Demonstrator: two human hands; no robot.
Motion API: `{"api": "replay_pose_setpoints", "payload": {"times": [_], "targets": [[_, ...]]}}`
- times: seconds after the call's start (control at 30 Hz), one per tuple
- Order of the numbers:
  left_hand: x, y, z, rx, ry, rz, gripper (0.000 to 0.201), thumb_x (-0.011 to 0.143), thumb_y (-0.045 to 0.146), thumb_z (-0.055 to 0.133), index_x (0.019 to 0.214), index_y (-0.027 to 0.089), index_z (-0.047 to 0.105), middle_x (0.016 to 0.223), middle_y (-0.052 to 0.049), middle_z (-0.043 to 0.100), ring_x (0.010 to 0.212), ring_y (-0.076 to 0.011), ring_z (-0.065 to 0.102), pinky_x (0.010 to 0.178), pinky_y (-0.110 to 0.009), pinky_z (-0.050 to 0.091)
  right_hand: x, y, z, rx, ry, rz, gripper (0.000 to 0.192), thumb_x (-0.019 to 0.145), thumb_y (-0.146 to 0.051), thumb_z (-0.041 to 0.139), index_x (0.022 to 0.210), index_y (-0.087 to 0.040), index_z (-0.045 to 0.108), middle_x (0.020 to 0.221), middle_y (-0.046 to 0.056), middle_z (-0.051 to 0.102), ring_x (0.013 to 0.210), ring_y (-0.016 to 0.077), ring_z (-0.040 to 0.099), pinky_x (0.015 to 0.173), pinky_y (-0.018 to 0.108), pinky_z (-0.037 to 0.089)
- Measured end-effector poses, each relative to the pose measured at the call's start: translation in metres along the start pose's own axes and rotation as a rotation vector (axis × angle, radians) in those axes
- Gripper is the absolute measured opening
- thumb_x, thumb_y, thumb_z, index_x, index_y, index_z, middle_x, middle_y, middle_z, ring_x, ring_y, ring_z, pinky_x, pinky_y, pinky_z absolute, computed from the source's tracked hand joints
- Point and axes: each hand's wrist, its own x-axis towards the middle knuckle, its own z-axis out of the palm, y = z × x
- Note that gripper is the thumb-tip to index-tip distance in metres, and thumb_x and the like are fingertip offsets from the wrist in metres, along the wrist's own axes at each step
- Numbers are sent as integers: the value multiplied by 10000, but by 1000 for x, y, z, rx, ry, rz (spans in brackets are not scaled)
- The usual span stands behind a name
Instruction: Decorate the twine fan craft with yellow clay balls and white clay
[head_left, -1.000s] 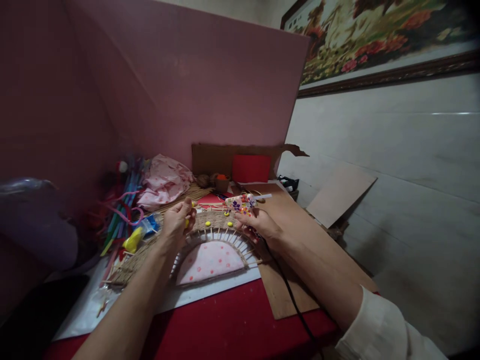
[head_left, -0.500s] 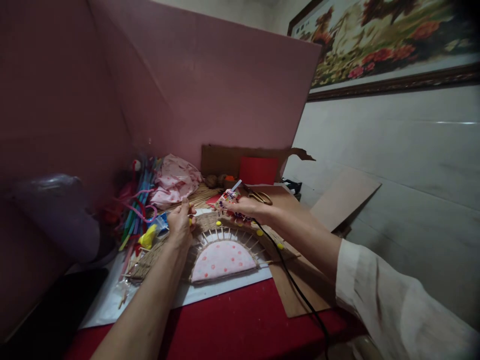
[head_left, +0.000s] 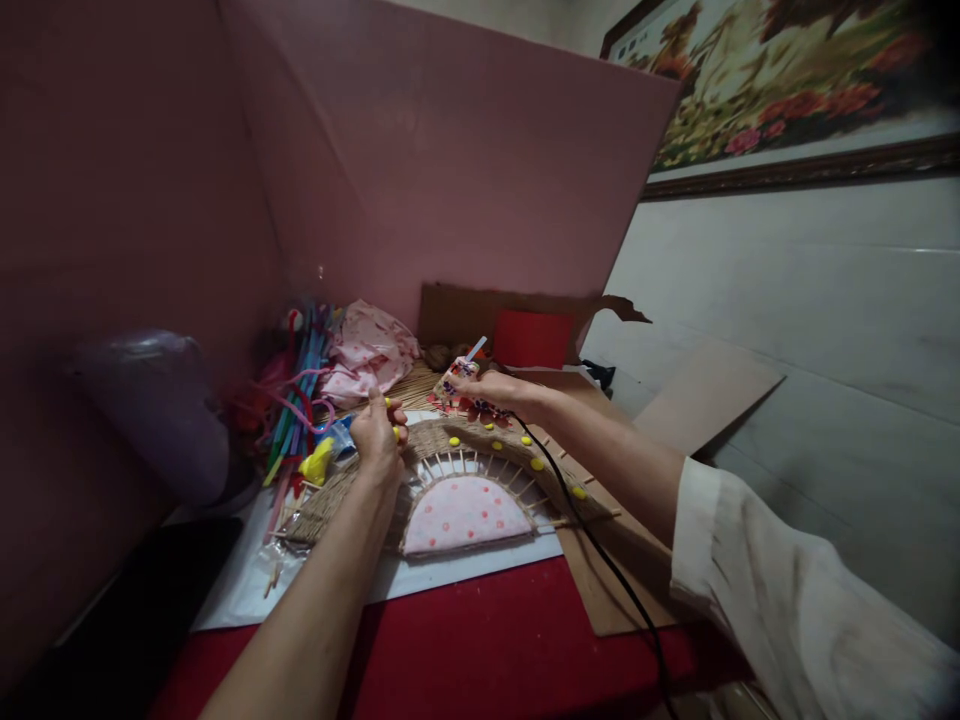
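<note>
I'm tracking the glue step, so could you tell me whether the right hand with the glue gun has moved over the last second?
Yes. The right hand carried the glue gun leftward along the woven arch, toward the left hand.

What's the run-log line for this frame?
left hand: pinching small yellow piece | right hand: gripping glue gun | woven fan piece: flat on white sheet

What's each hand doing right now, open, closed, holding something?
Left hand: closed, pinching small yellow pieces over the woven arch.
Right hand: closed around the patterned glue gun.
</note>
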Motion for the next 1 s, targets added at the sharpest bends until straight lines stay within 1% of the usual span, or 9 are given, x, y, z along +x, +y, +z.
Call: {"api": "replay_pose_setpoints", "payload": {"times": [0.13, 0.3, 0.43, 0.6, 0.7, 0.87, 1.0], "targets": [[1, 1, 0, -2, 24, 19, 510, 683, 650, 568, 636, 145, 510, 418, 65, 457, 255, -41, 350, 261, -155, 173, 1, -2, -1, -20, -50, 7, 590, 631, -729, 594, 575, -141, 597, 492, 48, 588, 322, 67, 407, 256, 173, 260], [3, -1, 0, 10, 23, 39, 531, 679, 669, 551, 631, 141, 523, 414, 60, 458, 250, -42, 346, 263, -158, 167, 4, -2, 7, -47, -82, 8, 535, 624, -675, 650, 574, -144, 610, 472, 31, 574, 316, 66, 411, 264, 168, 264], [3, -2, 0, 9, 26, 36, 532, 672, 674, 553, 634, 145, 518, 414, 64, 452, 252, -46, 351, 262, -159, 171, 8, 1, 13, -79, -126, -7, 502, 643, -645, 657, 547, -156, 595, 422, 5, 542, 303, 59, 395, 262, 152, 255], [1, -1, 0, 0, 20, 16, 530, 683, 671, 546, 637, 144, 514, 407, 65, 448, 252, -45, 348, 266, -157, 174, 8, 2, 15, -91, -118, -6, 467, 653, -620, 669, 575, -162, 618, 442, 5, 545, 317, 81, 421, 252, 171, 269], [0, 0, 0, -2, 17, 8, 527, 689, 665, 547, 636, 142, 511, 404, 64, 449, 252, -44, 347, 267, -157, 176, 7, 2, 14, -92, -106, 30, 451, 642, -609, 684, 568, -169, 622, 414, -14, 514, 301, 71, 393, 251, 168, 258], [0, -1, 0, -2, 22, 3, 521, 692, 659, 550, 641, 142, 514, 407, 62, 456, 255, -44, 350, 261, -155, 168, 11, 5, 14, -108, -99, 39, 484, 636, -639, 667, 538, -169, 601, 427, -17, 513, 313, 67, 390, 260, 164, 264], [2, -2, 0, -4, 21, -3, 523, 672, 660, 571, 639, 141, 512, 406, 64, 457, 255, -41, 350, 257, -150, 180, 13, 6, 16, -140, -107, 33, 495, 662, -640, 646, 545, -163, 582, 439, -18, 504, 321, 67, 384, 270, 173, 266]]}}
